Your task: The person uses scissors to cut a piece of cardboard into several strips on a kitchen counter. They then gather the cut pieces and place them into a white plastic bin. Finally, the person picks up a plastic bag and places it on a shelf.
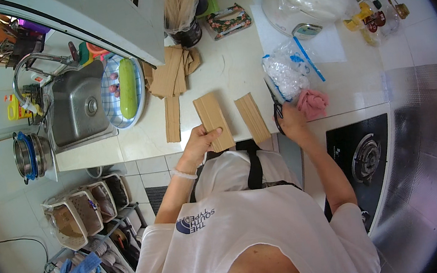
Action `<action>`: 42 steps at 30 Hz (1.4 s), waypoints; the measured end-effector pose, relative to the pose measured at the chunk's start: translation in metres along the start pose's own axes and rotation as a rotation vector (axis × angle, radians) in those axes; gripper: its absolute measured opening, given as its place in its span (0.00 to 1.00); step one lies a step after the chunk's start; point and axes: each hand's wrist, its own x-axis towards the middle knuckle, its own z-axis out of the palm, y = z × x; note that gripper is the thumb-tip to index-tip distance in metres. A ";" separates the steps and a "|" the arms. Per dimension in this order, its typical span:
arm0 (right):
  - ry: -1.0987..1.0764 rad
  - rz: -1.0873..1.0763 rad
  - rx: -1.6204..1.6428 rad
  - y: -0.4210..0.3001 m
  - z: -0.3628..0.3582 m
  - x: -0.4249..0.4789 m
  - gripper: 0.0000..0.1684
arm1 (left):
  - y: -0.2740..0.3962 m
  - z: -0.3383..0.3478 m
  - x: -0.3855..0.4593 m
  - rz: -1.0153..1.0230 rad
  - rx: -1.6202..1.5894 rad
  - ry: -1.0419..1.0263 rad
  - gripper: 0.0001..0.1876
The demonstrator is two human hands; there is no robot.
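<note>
My left hand [199, 143] grips a folded piece of brown cardboard [212, 114] by its lower left side, thumb on top, over the counter's front edge. To the right, a second cardboard strip [253, 116] lies with its lower end past that edge. My right hand [293, 121] is around the black handles of a pair of scissors [278, 110], whose blades point away from me beside a clear plastic bag [287, 77]. A crumpled pink cloth [312, 103] lies just right of that hand. A narrow cardboard strip [172, 119] rests left of the held piece.
A pile of cardboard [170, 73] sits farther back. At left, a blue-and-white tray [110, 108] bears a green gourd [127, 88], next to a steel sink [76, 109]. A white cabinet door [106, 19] overhangs the counter. A gas hob [339, 154] is at right.
</note>
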 end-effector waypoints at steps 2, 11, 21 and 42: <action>0.021 0.002 -0.037 -0.002 0.008 -0.001 0.17 | -0.004 0.007 0.002 -0.001 0.028 0.008 0.14; 0.095 0.000 -0.064 -0.014 -0.005 0.006 0.16 | -0.013 0.008 0.002 -0.051 0.064 0.059 0.14; 0.175 -0.084 -0.141 0.000 0.000 0.012 0.09 | -0.018 -0.004 0.004 -0.019 0.191 0.076 0.15; -0.073 -0.246 -0.121 -0.060 0.000 0.055 0.36 | -0.032 -0.014 0.001 -0.005 0.132 0.143 0.15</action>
